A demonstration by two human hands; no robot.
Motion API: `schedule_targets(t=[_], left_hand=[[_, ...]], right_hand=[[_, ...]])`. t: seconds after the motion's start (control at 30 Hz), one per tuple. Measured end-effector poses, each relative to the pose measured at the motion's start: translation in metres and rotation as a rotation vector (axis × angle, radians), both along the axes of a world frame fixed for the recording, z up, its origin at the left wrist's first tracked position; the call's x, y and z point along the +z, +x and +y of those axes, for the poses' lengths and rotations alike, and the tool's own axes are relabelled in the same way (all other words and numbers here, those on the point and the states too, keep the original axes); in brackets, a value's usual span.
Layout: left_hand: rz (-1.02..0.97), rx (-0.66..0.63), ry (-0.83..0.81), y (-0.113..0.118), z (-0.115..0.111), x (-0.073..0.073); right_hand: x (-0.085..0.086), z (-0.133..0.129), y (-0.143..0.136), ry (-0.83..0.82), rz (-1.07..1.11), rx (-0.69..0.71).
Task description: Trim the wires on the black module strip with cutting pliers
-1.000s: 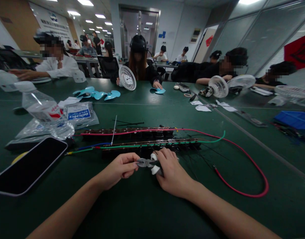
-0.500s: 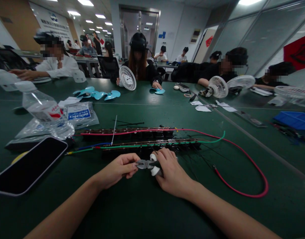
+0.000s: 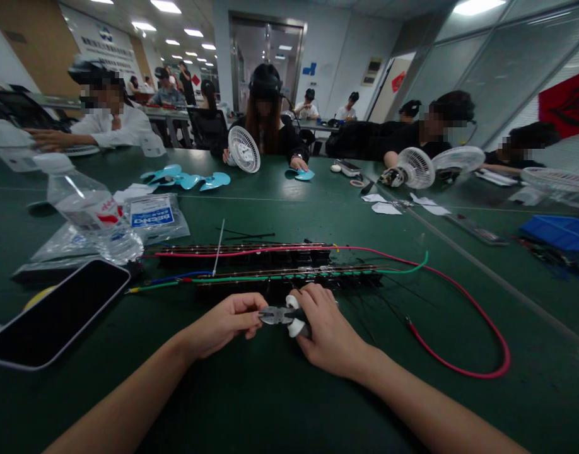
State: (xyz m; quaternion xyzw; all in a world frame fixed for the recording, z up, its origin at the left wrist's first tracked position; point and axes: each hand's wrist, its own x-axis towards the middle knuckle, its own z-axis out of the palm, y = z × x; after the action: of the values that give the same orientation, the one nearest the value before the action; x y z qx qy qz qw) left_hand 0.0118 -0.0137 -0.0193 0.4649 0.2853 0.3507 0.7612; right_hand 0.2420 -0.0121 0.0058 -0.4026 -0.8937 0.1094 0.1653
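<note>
Pliers, with gray metal head and white parts on the handles, are above the near middle of the worktop, head directed left. Right hand has its grip clamped on the handles. Left hand is at the plier tips, thumb and forefinger together; whether a small item is pinched there cannot be determined.

Just beyond the hands, two long black strips lie roughly parallel: a near strip and a far strip, both with copper-colored lines along the top. Green wire runs along the near strip and ends in a raised tip on the right. Red cable runs along the far strip and curves back toward the near right. White tie stands tilted between the strips. Blue wire lies at the left end of the near strip.

To the left are a dark-screened phone, a clear bottle and a plastic bag with a blue label. Blue tray is at the far right. Across the worktop, a person holds a white fan guard and touches a blue fan blade.
</note>
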Motion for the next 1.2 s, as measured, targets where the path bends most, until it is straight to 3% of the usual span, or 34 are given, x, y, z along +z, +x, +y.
schedule_targets(t=[1.2], left_hand=[[0.108, 0.064, 0.149, 0.0023, -0.0007, -0.0016]], right_hand=[[0.0011, -0.0020, -0.0010, 0.022, -0.019, -0.030]])
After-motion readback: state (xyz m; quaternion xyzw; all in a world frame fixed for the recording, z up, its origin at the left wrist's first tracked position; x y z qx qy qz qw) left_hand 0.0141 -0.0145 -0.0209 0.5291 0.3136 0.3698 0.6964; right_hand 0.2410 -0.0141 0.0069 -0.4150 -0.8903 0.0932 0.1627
